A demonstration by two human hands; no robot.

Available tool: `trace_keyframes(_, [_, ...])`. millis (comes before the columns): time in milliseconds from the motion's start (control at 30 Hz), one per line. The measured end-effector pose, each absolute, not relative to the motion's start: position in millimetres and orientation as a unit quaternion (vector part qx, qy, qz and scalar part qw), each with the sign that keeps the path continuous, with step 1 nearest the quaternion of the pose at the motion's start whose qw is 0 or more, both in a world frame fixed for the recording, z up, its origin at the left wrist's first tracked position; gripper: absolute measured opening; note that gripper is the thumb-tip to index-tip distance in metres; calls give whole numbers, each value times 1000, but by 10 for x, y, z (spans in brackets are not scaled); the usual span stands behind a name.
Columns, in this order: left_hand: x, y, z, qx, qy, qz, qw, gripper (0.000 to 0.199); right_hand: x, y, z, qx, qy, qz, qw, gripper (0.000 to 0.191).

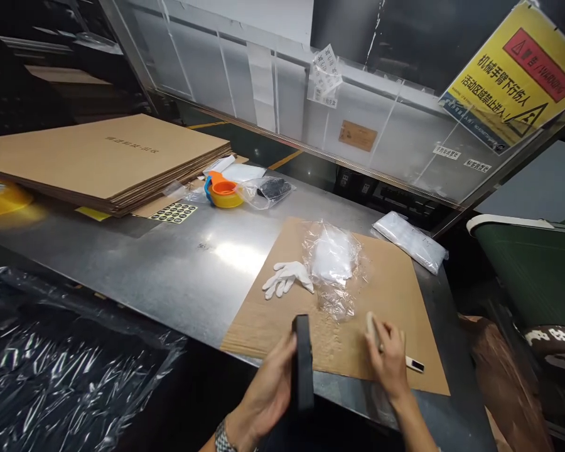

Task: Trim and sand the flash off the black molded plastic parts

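1. We see a crumpled clear plastic bag (333, 263) and white fabric gloves (286, 277) lying on the flat brown cardboard sheet (395, 295), beyond our hands.
2. Our left hand (269, 389) grips a flat black rectangular block (303, 364), upright on edge over the table's near edge.
3. Our right hand (390, 361) is closed around a small white tool (412, 363) resting on the cardboard.

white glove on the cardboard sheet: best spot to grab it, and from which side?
Take the white glove at its cuff end, the right end beside the crumpled clear bag, coming from above. It lies flat and limp on the cardboard sheet, fingers splayed to the left, so a top pinch grip on the broad cuff probably gathers it best. Both the left hand and the right hand are occupied.
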State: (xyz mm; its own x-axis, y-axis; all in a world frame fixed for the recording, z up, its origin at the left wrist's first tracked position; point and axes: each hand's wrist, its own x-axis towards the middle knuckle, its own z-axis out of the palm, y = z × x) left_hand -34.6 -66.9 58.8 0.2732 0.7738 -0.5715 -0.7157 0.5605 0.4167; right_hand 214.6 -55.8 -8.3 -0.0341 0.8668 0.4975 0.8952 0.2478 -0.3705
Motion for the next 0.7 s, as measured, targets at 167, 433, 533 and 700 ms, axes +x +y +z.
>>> trace_keyframes(167, [-271,-835,742,253,431,446,743,33,2328,-200,47,-659,-678,8,324,40])
trace_keyframes(433, [-339,-909,684,404,403,393,721,37,1452,-825,850,-438,-725,384,367,13])
trace_keyframes(533, [-358,-928,702,427,379,362,737,34,1420,-849,935,-425,-713,428,357,14])
trace_keyframes(700, [-378,-967,740,425,380,375,731,29,1494,-827,891,-409,-719,443,345,13])
